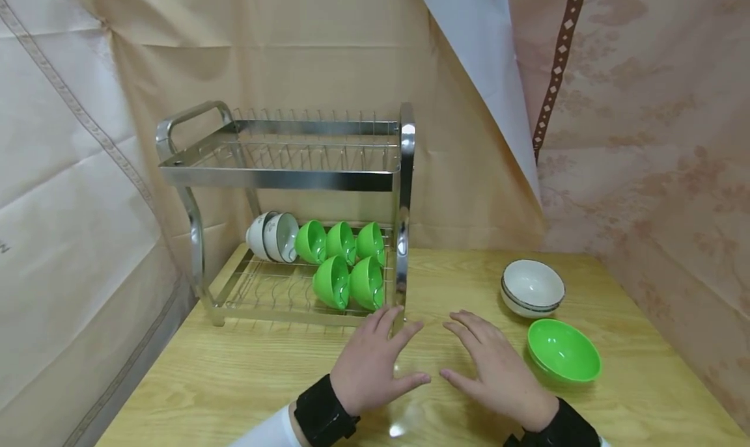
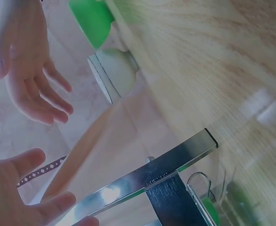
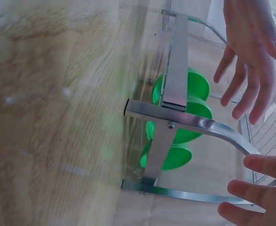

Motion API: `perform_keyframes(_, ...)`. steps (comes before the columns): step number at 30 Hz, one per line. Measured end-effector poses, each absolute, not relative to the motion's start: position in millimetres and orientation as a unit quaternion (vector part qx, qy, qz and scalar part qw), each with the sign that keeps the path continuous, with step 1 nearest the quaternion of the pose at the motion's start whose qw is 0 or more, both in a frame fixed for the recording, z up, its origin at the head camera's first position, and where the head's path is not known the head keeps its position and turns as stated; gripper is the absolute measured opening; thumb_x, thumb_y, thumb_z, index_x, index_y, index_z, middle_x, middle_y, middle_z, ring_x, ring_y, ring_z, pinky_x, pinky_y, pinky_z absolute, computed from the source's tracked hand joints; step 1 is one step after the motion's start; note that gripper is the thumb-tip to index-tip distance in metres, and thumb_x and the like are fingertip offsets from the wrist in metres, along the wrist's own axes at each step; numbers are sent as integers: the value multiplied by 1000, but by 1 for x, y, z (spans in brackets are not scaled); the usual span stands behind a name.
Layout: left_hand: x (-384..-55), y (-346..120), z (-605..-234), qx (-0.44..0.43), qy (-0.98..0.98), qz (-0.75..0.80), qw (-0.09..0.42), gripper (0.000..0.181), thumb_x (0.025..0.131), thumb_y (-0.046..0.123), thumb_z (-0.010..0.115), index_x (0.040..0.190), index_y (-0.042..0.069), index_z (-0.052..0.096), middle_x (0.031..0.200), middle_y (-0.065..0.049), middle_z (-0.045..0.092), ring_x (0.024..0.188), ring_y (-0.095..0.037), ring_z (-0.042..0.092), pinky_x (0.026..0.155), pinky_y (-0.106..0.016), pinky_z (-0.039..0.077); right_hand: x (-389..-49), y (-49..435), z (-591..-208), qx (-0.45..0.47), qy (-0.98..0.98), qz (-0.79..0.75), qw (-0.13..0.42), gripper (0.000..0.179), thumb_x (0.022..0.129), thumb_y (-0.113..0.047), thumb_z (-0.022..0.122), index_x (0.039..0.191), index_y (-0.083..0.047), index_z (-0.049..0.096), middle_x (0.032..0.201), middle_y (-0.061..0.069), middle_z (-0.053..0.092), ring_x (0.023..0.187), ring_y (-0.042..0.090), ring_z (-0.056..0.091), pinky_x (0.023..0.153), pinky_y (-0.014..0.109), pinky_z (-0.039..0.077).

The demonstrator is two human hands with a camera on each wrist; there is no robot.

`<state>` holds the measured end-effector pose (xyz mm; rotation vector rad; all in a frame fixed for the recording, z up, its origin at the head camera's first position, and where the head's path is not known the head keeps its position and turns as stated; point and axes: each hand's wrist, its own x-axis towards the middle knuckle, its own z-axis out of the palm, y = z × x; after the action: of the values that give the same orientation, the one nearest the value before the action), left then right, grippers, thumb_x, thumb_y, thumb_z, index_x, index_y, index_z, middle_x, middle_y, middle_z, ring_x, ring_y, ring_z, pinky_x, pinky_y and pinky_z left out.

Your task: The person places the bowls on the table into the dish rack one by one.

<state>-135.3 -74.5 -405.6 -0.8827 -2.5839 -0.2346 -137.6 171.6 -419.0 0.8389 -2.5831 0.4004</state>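
My left hand (image 1: 373, 367) hovers over the table with fingers spread, in front of the rack's right front leg, holding nothing. Facing it, my right hand (image 1: 498, 372) is spread too, its palm turned inward and nothing in it. Right of that hand sits a green bowl (image 1: 564, 351), upright on the table. Behind the green bowl stand white bowls (image 1: 532, 284) stacked one in another, with dark rims. The metal dish rack (image 1: 275, 179) holds several green bowls (image 1: 332, 282) on edge on its lower tier, beside two white bowls (image 1: 281, 237) at the left.
The rack's upper tier (image 1: 316, 154) has wire dividers and a curved side handle (image 1: 193, 116). The wooden table (image 1: 246, 369) runs under everything. Beige cloth (image 1: 328, 63) hangs behind, and a patterned cloth (image 1: 656, 161) closes the right side.
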Motion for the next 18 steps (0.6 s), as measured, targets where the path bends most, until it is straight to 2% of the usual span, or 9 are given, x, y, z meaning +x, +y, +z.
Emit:
perform_keyframes(4, -135, -75, -406, -310, -926, -84, 196, 79, 84, 78, 44, 143, 26, 46, 146, -15, 38, 129, -34, 34, 103, -53, 39, -141, 172, -413, 282, -928, 140, 201, 67, 84, -52, 67, 133, -9, 54, 137, 11, 50, 125, 27, 41, 98, 54, 43)
perform_keyframes(10, -136, -76, -406, -308, -929, -88, 187, 78, 85, 78, 40, 146, 29, 42, 147, -13, 38, 129, -33, 33, 103, -53, 39, -148, 186, -405, 203, -942, 159, 215, 55, 85, -40, 70, 124, -3, 58, 125, 16, 57, 110, 30, 53, 77, 49, 54)
perform_keyframes(15, -136, -76, -405, -306, -929, -87, 187, 77, 86, 78, 37, 147, 32, 39, 147, -12, 37, 130, -33, 32, 104, -52, 38, -155, 213, -398, 115, -958, 157, 209, 53, 87, -36, 67, 115, 8, 56, 110, 26, 57, 97, 40, 54, 67, 52, 52)
perform_keyframes(18, -136, -76, -405, -305, -930, -87, 185, 76, 87, 78, 37, 148, 32, 38, 147, -12, 36, 130, -32, 32, 104, -52, 38, -158, 232, -395, 68, -973, 152, 160, 51, 89, -39, 65, 101, 10, 55, 93, 25, 55, 79, 38, 53, 56, 47, 49)
